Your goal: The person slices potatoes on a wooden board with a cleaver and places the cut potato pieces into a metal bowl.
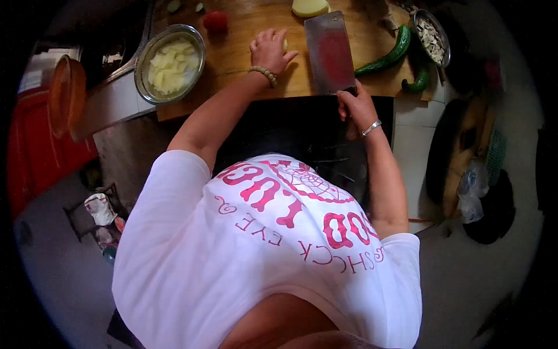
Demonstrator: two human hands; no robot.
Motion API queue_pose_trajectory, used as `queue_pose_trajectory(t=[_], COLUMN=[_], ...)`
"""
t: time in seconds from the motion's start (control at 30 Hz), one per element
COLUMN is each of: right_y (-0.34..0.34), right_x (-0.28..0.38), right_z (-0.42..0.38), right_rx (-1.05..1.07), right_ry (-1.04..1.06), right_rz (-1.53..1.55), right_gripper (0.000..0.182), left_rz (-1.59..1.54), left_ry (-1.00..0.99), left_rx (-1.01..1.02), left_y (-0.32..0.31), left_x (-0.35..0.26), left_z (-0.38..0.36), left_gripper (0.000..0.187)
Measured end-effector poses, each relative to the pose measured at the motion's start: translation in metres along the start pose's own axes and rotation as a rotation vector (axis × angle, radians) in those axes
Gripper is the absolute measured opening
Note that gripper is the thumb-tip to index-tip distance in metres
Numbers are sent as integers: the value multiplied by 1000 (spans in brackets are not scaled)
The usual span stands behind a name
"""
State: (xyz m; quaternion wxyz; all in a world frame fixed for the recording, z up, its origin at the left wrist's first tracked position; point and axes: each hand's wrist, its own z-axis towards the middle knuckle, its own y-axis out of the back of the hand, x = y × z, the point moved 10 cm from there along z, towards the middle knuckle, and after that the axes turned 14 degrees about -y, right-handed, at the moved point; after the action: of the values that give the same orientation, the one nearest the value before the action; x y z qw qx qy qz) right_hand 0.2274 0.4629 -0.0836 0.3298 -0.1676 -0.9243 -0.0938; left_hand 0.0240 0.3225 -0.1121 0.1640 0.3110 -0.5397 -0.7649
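My left hand (270,51), with a bead bracelet at its wrist, rests on the wooden cutting board (232,70). Its fingers curl over a pale yellow piece of potato (285,44), mostly hidden beneath them. In my right hand (357,107) is the handle of a broad cleaver (330,52). The blade points away from me over the board, to the right of my left hand, with a reddish patch on its face. A larger peeled potato (311,7) lies past the blade's tip. Left of my left hand, a bowl (199,68) holds pale yellow slices in liquid.
A tomato (215,21) sits at the board's far left. Two long green peppers, one straighter (394,53) and one curved (416,82), lie right of the cleaver. Beyond them stands a metal bowl (446,57) of chopped pale pieces. The board's near edge faces my body.
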Motion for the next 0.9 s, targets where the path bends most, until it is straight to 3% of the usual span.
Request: queue_pose_trajectory(t=[0.07,0.1,0.13,0.17,0.23,0.27,0.33,0.37,0.43,0.47,0.57,0.67,0.83,0.9], right_y=[7,11,15,15,15,11,8,8,12,14,20,21,45,68], right_x=[-2,-9,8,18,34,37,39,41,46,44,45,45,47,43], right_z=[10,22,22,13,-5,-8,-10,-12,-12,-9,-6,-9,-20,-34], right_rx=[7,15,-113,-243,-300,-299,-292,-304,-315,-316,-313,-279,-211,-236], right_ry=[40,43,296,543,477,533,596,633,682,691,744,755,785,695], right_rz=[-163,-165,-388,-604,-745,-899,-1059,-1107,-1163,-1233,-1317,-1337,-1253,-1284], right_gripper=[33,33,34,36,32,29,27,26,25,25,24,23,24,26], left_rz=[3,-57,-115,-110,-305,-302,-469,-464,-295,-333,-137,-256,-114,-105], left_ry=[30,31,26,27,-156,-153,-422,-416,-683,-526,-565,-451,-500,-488], left_rx=[10,-154,-315,-305,-459,-455,19,12,423,562,681,796,664,642], left_y=[-6,6,25,31,87,99,70,64,8,-19,-33,-59,-58,-61], left_x=[11,23,31,42,36,31,-13,-17,-55,-48,-60,-51,-49,-41], left_z=[0,-2,-3,1,29,45,78,83,76,78,81,79,89,91], left_gripper=[62,58,54,54,39,39,34,34,40,44,43,36,30,29])
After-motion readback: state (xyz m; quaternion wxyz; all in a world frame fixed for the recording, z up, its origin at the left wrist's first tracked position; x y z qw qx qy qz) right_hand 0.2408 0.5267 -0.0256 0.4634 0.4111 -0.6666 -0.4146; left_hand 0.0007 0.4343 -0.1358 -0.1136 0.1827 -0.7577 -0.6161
